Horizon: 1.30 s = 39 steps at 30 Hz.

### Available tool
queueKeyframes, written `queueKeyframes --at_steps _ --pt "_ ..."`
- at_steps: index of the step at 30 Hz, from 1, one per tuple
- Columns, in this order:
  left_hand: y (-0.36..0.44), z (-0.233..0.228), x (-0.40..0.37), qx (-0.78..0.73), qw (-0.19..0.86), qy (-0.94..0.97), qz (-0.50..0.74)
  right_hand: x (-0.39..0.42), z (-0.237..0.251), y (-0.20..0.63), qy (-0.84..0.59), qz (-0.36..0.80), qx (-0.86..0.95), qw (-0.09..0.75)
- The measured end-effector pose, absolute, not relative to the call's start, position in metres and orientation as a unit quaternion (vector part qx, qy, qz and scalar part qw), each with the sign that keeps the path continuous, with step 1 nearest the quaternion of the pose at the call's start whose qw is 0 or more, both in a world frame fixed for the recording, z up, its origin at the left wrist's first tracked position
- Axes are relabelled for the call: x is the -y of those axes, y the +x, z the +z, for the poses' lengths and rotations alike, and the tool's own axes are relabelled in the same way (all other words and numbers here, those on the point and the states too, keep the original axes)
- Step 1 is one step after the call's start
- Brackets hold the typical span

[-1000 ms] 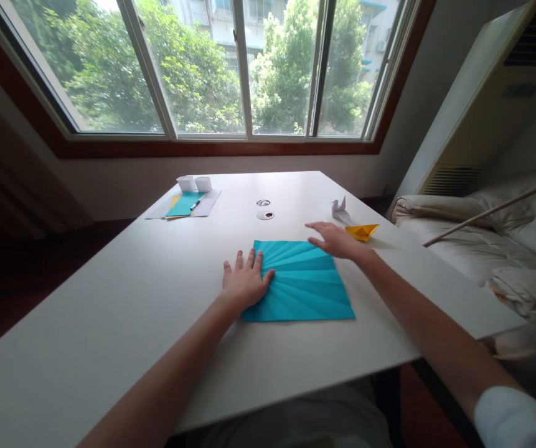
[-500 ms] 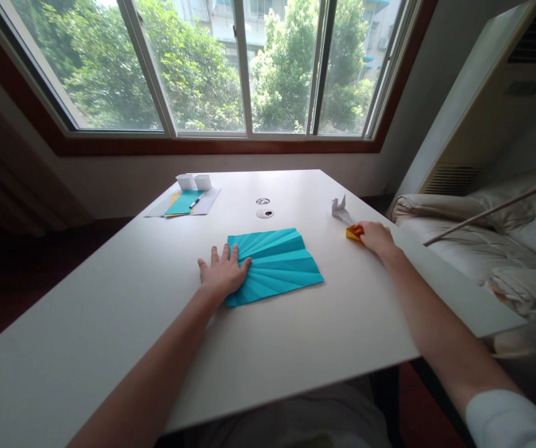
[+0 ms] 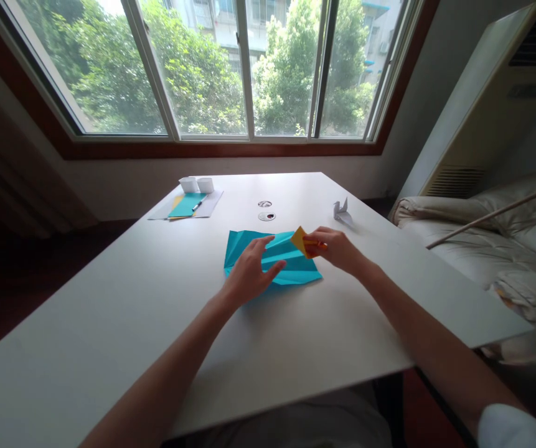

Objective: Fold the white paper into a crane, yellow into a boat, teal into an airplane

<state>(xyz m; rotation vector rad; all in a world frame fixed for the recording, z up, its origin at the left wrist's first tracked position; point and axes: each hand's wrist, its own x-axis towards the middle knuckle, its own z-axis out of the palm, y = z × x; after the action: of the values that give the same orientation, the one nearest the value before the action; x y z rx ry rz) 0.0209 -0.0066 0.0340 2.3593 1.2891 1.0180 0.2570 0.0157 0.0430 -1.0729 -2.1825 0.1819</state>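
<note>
A creased turquoise sheet of paper (image 3: 296, 264) lies on the white table, its folds fanning across it. Over its left part, my left hand (image 3: 251, 267) hovers with thumb and fingers apart, holding nothing. My right hand (image 3: 335, 247) pinches a folded yellow-orange paper piece (image 3: 301, 241) above the sheet's right side. The fingers hide part of that piece. Beyond my right hand a white origami crane (image 3: 342, 213) stands on the table.
At the table's far left, two white paper boxes (image 3: 197, 185) stand by a stack of coloured paper (image 3: 186, 205) with a pen (image 3: 199, 204) on it. Two round discs (image 3: 266, 216) sit mid-table. A pale sofa (image 3: 473, 230) is off to the right.
My right hand has brought the folded yellow paper leftward from beside the crane to above the turquoise sheet. My left hand has lifted off the sheet and shifted right.
</note>
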Motion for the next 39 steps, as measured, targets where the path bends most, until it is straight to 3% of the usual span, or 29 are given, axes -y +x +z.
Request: queueKeyframes --at_steps 5,11,19,24,31,39 --pt "0.035 0.029 0.013 -0.361 0.354 0.751 0.425 0.006 0.045 0.216 -0.366 0.009 0.877 0.311" --pt "0.033 0.023 0.003 -0.394 0.463 0.622 0.493 0.008 0.042 0.215 -0.424 -0.010 0.834 0.354" --pt "0.032 0.019 -0.003 -0.419 0.423 0.572 0.564 0.011 0.040 0.212 -0.408 -0.127 0.859 0.283" --pt "0.030 0.016 -0.003 -0.455 0.375 0.583 0.559 0.018 0.039 0.200 -0.409 -0.194 0.842 0.293" --pt "0.025 0.013 -0.006 -0.498 0.316 0.552 0.589 0.023 0.038 0.192 -0.318 -0.163 0.884 0.301" --pt "0.026 0.017 -0.009 -0.473 0.414 0.431 0.648 0.023 0.030 0.193 -0.249 -0.117 0.925 0.262"
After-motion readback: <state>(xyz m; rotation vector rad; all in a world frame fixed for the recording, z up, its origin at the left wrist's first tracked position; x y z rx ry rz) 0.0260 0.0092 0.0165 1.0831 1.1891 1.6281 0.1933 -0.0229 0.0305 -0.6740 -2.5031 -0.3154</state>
